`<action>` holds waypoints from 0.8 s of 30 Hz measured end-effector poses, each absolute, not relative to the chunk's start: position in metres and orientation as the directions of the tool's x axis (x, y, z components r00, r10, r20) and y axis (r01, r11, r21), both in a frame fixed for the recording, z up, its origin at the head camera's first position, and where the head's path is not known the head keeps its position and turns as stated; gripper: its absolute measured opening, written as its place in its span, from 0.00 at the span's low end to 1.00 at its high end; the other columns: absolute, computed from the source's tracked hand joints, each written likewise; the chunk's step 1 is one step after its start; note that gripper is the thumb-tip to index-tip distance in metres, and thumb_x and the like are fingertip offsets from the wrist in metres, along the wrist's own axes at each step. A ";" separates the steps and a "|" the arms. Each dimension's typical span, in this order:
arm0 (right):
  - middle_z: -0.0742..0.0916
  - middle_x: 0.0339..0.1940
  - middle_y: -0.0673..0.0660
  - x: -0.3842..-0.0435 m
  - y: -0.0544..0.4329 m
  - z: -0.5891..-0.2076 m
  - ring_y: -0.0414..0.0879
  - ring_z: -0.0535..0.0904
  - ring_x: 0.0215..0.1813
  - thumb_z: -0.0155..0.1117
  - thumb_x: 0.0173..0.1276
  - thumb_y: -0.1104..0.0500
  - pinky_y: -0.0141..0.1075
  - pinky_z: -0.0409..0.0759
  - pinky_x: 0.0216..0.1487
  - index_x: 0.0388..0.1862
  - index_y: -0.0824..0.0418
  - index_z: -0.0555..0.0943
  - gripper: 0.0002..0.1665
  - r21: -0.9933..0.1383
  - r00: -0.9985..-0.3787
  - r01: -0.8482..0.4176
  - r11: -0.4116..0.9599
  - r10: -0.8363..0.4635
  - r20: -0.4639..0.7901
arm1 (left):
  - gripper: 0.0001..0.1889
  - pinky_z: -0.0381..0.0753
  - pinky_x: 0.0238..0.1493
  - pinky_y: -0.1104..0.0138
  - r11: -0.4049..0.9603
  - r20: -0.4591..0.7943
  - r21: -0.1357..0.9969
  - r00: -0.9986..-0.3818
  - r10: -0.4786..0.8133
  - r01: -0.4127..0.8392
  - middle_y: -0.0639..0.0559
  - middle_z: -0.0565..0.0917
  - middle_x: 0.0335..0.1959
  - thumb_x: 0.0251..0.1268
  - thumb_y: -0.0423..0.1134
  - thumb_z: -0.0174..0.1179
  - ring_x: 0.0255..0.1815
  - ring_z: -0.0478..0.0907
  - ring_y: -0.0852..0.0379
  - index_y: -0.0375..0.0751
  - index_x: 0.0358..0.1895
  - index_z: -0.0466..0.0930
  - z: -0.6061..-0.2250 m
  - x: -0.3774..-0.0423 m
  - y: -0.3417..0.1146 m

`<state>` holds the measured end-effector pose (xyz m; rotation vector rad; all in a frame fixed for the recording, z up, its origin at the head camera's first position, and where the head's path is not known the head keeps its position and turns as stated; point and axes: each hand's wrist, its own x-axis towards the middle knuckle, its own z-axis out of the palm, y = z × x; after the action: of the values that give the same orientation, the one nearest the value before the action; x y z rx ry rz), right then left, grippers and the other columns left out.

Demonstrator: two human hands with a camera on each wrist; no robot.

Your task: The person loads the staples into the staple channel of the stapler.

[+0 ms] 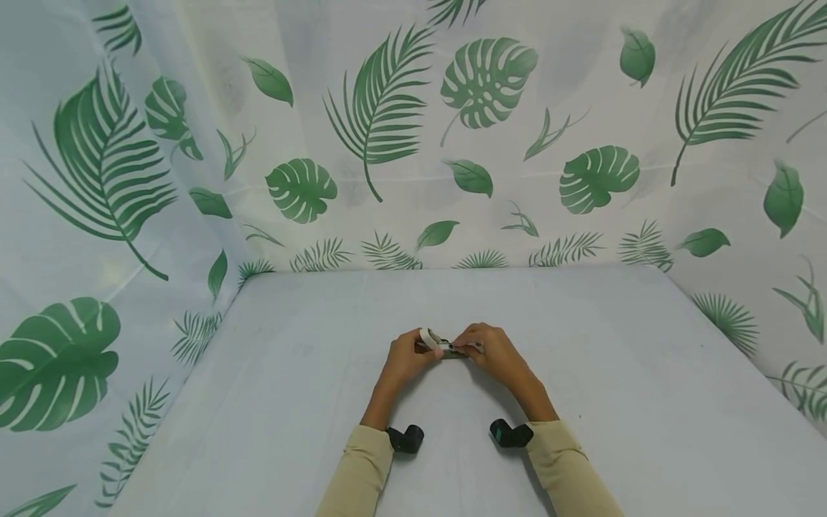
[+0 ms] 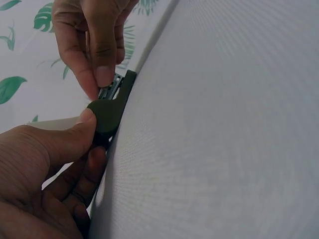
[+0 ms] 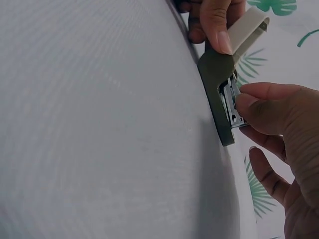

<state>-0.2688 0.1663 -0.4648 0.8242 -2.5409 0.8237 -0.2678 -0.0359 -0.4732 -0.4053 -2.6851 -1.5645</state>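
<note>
A small stapler (image 3: 216, 69) with a dark green base and hinge stands on the table, its cream top arm (image 3: 249, 30) swung up and back. My left hand (image 1: 407, 359) grips it at the hinge, thumb on the green side and fingers behind. The metal staple magazine (image 3: 231, 107) lies exposed along the base. My right hand (image 1: 496, 353) pinches at this magazine between thumb and forefinger, its other fingers loosely bent. The right fingertips cover part of the metal, and I cannot tell whether staples are between them.
A white cloth covers the table (image 1: 291, 402). Behind it and at the sides hang white curtains (image 1: 400, 208) printed with green leaves. Black wrist cameras (image 1: 405, 439) sit at both cuffs, above the table near its front.
</note>
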 end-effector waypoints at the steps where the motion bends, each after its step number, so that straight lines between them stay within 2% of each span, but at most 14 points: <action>1: 0.89 0.35 0.54 -0.269 0.166 -0.465 0.49 0.85 0.41 0.72 0.56 0.72 0.42 0.83 0.43 0.33 0.61 0.89 0.09 -0.419 -0.771 -0.621 0.663 -0.419 0.480 | 0.16 0.83 0.42 0.61 0.467 0.137 0.855 -0.966 0.218 0.226 0.42 0.88 0.42 0.57 0.38 0.71 0.41 0.86 0.48 0.35 0.46 0.83 -0.473 -0.268 -0.036; 7: 0.88 0.31 0.52 -0.269 0.164 -0.459 0.47 0.84 0.38 0.72 0.56 0.71 0.42 0.83 0.41 0.32 0.61 0.89 0.07 -0.418 -0.777 -0.616 0.667 -0.427 0.463 | 0.15 0.83 0.44 0.60 0.472 0.131 0.853 -0.967 0.218 0.222 0.42 0.87 0.42 0.58 0.39 0.71 0.41 0.86 0.49 0.36 0.46 0.83 -0.472 -0.268 -0.036; 13: 0.86 0.28 0.50 -0.272 0.164 -0.457 0.43 0.80 0.33 0.72 0.57 0.70 0.37 0.79 0.36 0.34 0.59 0.90 0.08 -0.429 -0.771 -0.630 0.648 -0.458 0.441 | 0.15 0.83 0.44 0.60 0.468 0.136 0.853 -0.965 0.226 0.230 0.43 0.87 0.42 0.58 0.39 0.70 0.42 0.85 0.49 0.37 0.47 0.83 -0.473 -0.269 -0.037; 20: 0.87 0.32 0.51 -0.272 0.164 -0.461 0.45 0.83 0.37 0.72 0.58 0.69 0.42 0.82 0.40 0.36 0.60 0.88 0.09 -0.456 -0.776 -0.627 0.632 -0.457 0.435 | 0.15 0.83 0.44 0.60 0.463 0.136 0.856 -0.964 0.229 0.231 0.42 0.87 0.42 0.58 0.38 0.70 0.41 0.85 0.48 0.36 0.46 0.83 -0.472 -0.268 -0.037; 24: 0.86 0.32 0.51 -0.271 0.165 -0.461 0.45 0.82 0.38 0.72 0.58 0.70 0.41 0.83 0.40 0.36 0.59 0.88 0.09 -0.477 -0.786 -0.617 0.626 -0.456 0.418 | 0.15 0.83 0.45 0.59 0.460 0.129 0.859 -0.965 0.227 0.223 0.42 0.87 0.42 0.58 0.37 0.70 0.41 0.85 0.48 0.36 0.47 0.83 -0.472 -0.268 -0.037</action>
<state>-0.2707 0.1652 -0.4608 0.8739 -2.5934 0.9030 -0.2685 -0.0368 -0.4715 -0.4133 -2.6880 -1.5809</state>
